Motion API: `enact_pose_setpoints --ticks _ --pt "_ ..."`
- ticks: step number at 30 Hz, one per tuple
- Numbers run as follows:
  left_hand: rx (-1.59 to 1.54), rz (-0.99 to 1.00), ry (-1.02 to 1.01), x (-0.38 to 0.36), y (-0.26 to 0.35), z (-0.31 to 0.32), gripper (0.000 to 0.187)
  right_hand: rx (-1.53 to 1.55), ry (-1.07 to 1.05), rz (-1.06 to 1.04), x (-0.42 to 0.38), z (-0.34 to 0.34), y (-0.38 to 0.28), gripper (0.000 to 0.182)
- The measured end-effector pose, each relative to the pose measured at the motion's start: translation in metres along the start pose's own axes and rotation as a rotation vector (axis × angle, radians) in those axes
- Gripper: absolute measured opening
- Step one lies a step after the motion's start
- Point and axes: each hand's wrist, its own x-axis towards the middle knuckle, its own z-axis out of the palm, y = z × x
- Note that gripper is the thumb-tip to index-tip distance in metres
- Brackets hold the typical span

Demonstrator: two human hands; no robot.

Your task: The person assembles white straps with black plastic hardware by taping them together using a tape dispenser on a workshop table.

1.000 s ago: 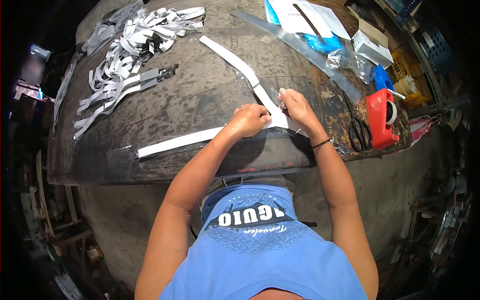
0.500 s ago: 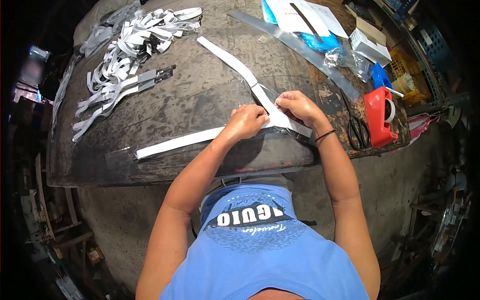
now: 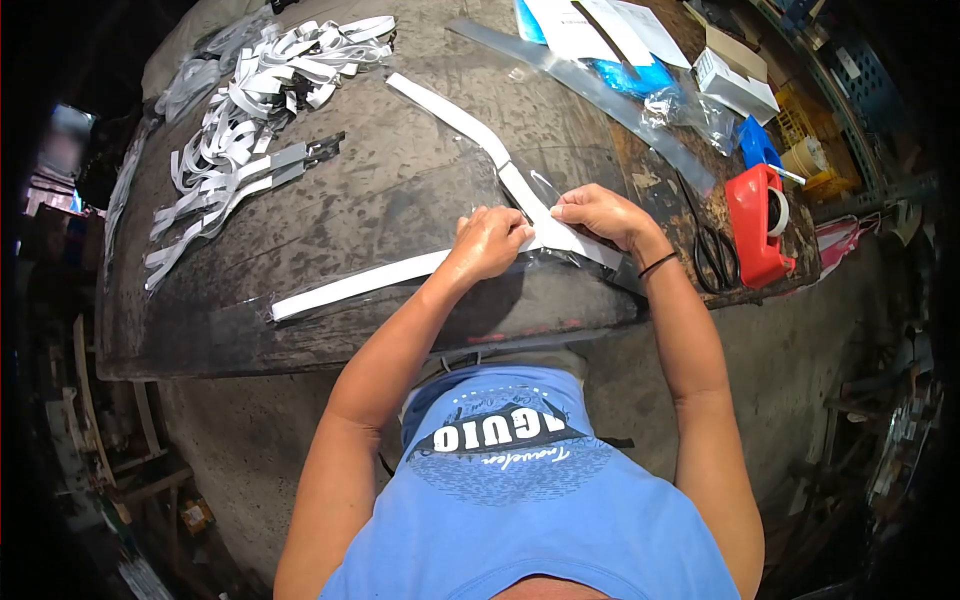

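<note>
A white strap (image 3: 365,284) in clear plastic lies folded on the table, with one length running left and another running up and away. Where the lengths meet, my left hand (image 3: 490,243) rests with its fingers curled and pinched at the strap's edge. Just right of it, my right hand (image 3: 605,216) pinches thumb to forefinger at the clear plastic wrap (image 3: 546,187), which stands up in a thin loop beside the strap. A short end of the strap passes under my right wrist. The exact grip of the left fingertips is partly hidden.
A heap of white straps (image 3: 235,130) lies on the table's left. On the right are black scissors (image 3: 714,255), a red tape dispenser (image 3: 757,225), a white box (image 3: 735,88), papers (image 3: 600,35) and a long grey strip (image 3: 590,100). The table's front edge runs before me.
My right hand has shifted slightly, and the loop of clear plastic by its fingertips stands out more. My left hand stays nearly where it was.
</note>
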Motion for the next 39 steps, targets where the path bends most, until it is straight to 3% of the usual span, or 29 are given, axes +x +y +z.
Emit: enact_pose_setpoints --ticks 6,9,10,11,12,14,16,18,20,22,24,26,28,30,31,33,36,39 --pt "0.128 -0.027 -0.021 -0.002 0.007 0.0 0.032 -0.14 -0.008 -0.024 -0.001 -0.004 0.004 0.023" --pt "0.227 0.018 0.011 -0.004 0.005 0.005 0.026 -0.338 0.078 -0.101 -0.004 -0.001 0.003 0.027" --pt "0.227 0.021 0.005 -0.007 0.006 0.006 0.026 -0.543 0.155 -0.08 -0.013 0.002 -0.009 0.028" --pt "0.286 0.098 0.123 -0.01 0.007 0.008 0.024 -0.748 0.232 -0.057 -0.021 0.004 -0.014 0.029" --pt "0.344 0.175 0.242 -0.012 0.007 0.01 0.024 -0.744 0.236 -0.052 -0.027 0.004 -0.012 0.029" --pt "0.32 0.252 0.27 -0.01 0.001 0.009 0.028 -0.743 0.481 -0.128 -0.041 0.003 -0.003 0.031" --pt "0.291 0.327 0.299 -0.01 -0.001 0.005 0.033 -0.703 0.527 -0.202 -0.057 0.002 0.011 0.027" --pt "0.252 0.49 0.361 -0.011 0.003 0.001 0.036 -0.736 0.678 -0.553 -0.081 0.008 0.025 0.018" --pt "0.247 0.542 0.367 -0.015 0.004 0.002 0.037 -0.725 0.773 -0.694 -0.104 0.012 0.037 0.01" --pt "0.245 0.593 0.368 -0.018 0.0 0.009 0.04 -0.511 0.935 -0.546 -0.139 0.015 0.042 0.009" --pt "0.213 0.621 0.366 -0.03 0.008 0.015 0.038 -0.49 1.117 -0.504 -0.176 -0.002 0.047 0.01" --pt "0.135 0.677 0.312 -0.044 0.021 0.027 0.027 -0.386 1.465 -0.457 -0.207 -0.034 0.059 0.011" --pt "0.093 0.721 0.28 -0.05 0.023 0.038 0.021 -0.34 1.63 -0.317 -0.236 -0.082 0.072 0.018" --pt "0.051 0.712 0.11 -0.051 0.023 0.042 0.012 -0.423 1.64 -0.2 -0.251 -0.135 0.104 0.026" --pt "0.037 0.7 0.19 -0.05 0.025 0.042 0.011 -0.429 1.655 -0.193 -0.25 -0.149 0.111 0.026" --pt "0.028 0.659 0.165 -0.052 0.024 0.041 0.011 -0.246 1.288 -0.013 -0.251 -0.165 0.108 0.028" --pt "0.032 0.61 0.15 -0.052 0.023 0.04 0.01 -0.028 1.154 0.175 -0.241 -0.165 0.089 0.024" --pt "0.031 0.604 0.164 -0.051 0.023 0.041 0.009 -0.087 1.115 0.116 -0.238 -0.173 0.087 0.02"
